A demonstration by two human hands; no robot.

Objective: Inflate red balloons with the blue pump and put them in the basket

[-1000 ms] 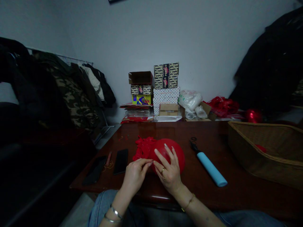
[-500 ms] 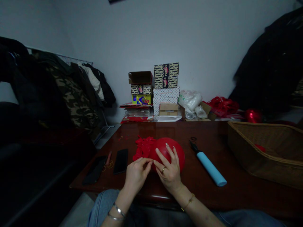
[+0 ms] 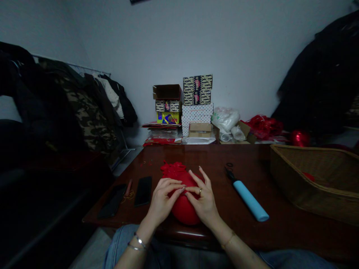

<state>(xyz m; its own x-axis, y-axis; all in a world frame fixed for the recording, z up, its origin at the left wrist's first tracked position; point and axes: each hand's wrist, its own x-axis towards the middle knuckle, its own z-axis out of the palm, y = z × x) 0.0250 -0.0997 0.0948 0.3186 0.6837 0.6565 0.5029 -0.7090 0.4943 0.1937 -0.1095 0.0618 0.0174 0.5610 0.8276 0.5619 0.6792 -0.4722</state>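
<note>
An inflated red balloon (image 3: 183, 209) rests at the near edge of the dark wooden table (image 3: 218, 160). Both of my hands are on its top. My left hand (image 3: 163, 200) curls over the balloon's left side with fingertips pinched toward the middle. My right hand (image 3: 204, 200) lies on the right side, thumb and forefinger pinched at the same spot, the other fingers raised. What the fingertips grip there is too small to make out. A heap of flat red balloons (image 3: 171, 170) lies just behind.
A light blue hand pump (image 3: 248, 198) lies right of the balloon, with a wicker basket (image 3: 314, 179) farther right. Two dark phones (image 3: 143, 190) and a pink stick lie at the left. Stacked boxes (image 3: 196, 104) and bags line the back wall. Coats hang at the left.
The balloon has been pulled from farther back toward the near table edge, and both hands now sit on top of it instead of in front of it.
</note>
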